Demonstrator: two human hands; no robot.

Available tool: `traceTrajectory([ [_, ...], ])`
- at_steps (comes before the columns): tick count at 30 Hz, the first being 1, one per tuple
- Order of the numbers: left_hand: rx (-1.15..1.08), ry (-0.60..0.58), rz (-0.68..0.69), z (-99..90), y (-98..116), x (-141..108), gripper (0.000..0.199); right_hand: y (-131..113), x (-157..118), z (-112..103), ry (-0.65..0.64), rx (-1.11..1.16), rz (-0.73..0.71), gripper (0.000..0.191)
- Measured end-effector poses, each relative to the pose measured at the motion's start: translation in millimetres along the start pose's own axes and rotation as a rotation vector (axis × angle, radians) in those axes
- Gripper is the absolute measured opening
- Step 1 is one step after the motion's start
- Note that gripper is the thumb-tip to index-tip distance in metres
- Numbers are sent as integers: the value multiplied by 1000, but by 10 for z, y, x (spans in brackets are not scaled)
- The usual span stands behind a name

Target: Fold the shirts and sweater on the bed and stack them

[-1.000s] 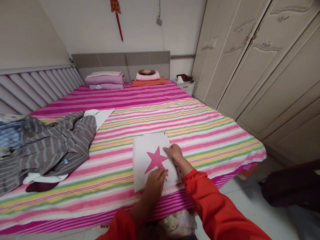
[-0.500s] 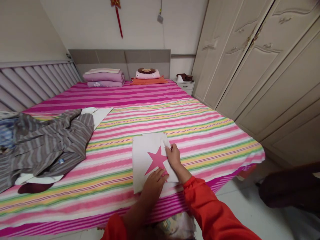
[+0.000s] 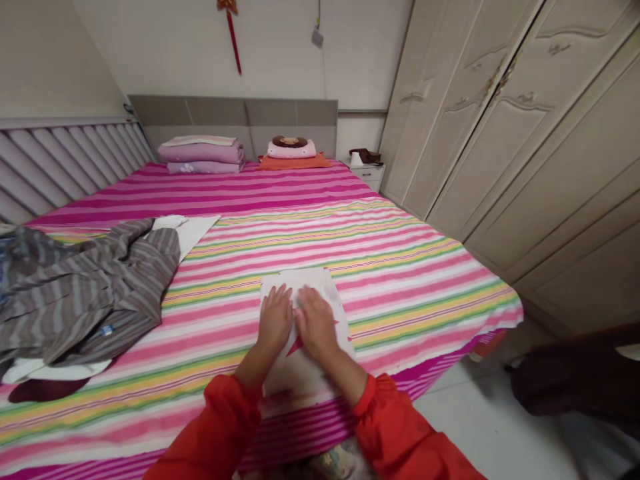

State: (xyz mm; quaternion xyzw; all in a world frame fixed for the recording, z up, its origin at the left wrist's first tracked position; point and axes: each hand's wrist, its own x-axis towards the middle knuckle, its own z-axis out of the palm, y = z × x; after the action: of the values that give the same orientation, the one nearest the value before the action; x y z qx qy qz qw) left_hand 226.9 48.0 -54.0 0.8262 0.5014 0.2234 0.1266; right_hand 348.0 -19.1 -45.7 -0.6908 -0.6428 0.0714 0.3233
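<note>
The folded white cloth (image 3: 295, 370) lies at the lower centre of the frame, on the striped sheet (image 3: 410, 287). Parts of a pink star show beside the right hand (image 3: 316, 323). Both palms face down on the cloth, close together. The fingers of the left hand (image 3: 275, 317) are extended and slightly apart, gripping nothing; those of the right hand are likewise extended, with blurred tips. Contact pressure cannot be told.

The step in hand appears to be smoothing. For a flat result, apply light, even pressure, work from the middle toward the edges, and keep the folded layers aligned. Excess force may drag the upper layer or ruck the sheet.

Left of frame: grey striped garment (image 3: 105, 287), loosely heaped. Upper left: folded purple bedding (image 3: 203, 153). Upper right: wardrobe (image 3: 450, 133).
</note>
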Motion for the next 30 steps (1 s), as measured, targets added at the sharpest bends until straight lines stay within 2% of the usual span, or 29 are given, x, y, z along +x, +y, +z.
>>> traceTrajectory([
  [1, 50, -12, -51, 21, -47, 80, 48, -72, 5, 82, -65, -10, -40, 50],
  [3, 135, -40, -116, 108, -124, 151, 50, -95, 59, 231, -164, -49, -19, 49],
  [6, 208, -4, -120, 265, -196, 111, 51, 126, 232, 318, -213, -150, 114, 52],
  [11, 232, 60, -97, 373, -213, 44, 52, 576, 583, 151, -230, -227, 308, 55],
  [13, 231, 65, -94, 375, -203, 50, 52, 613, 686, 90, -216, -241, 419, 56],
  [15, 226, 72, -94, 374, -197, 55, 53, 534, 743, 99, -159, -263, 477, 57],
  [16, 223, 73, -99, 374, -197, 56, 52, 457, 753, 136, -132, -266, 441, 58],
  [18, 227, 56, -104, 374, -202, 52, 52, 272, 747, 264, -137, -237, 243, 57],
  [20, 246, 22, -94, 373, -213, 46, 52, 124, 735, 413, -226, -181, 49, 54],
  [21, 257, 14, -87, 373, -219, 43, 52, 92, 739, 470, -274, -164, 11, 53],
  [24, 271, 49, -75, 372, -229, 42, 51, 209, 816, 488, -322, -192, 115, 54],
  [28, 255, 91, -70, 381, -227, 51, 51, 578, 946, 233, -265, -259, 295, 54],
  [30, 242, 95, -77, 392, -222, 53, 51, 651, 941, 123, -235, -281, 369, 55],
])
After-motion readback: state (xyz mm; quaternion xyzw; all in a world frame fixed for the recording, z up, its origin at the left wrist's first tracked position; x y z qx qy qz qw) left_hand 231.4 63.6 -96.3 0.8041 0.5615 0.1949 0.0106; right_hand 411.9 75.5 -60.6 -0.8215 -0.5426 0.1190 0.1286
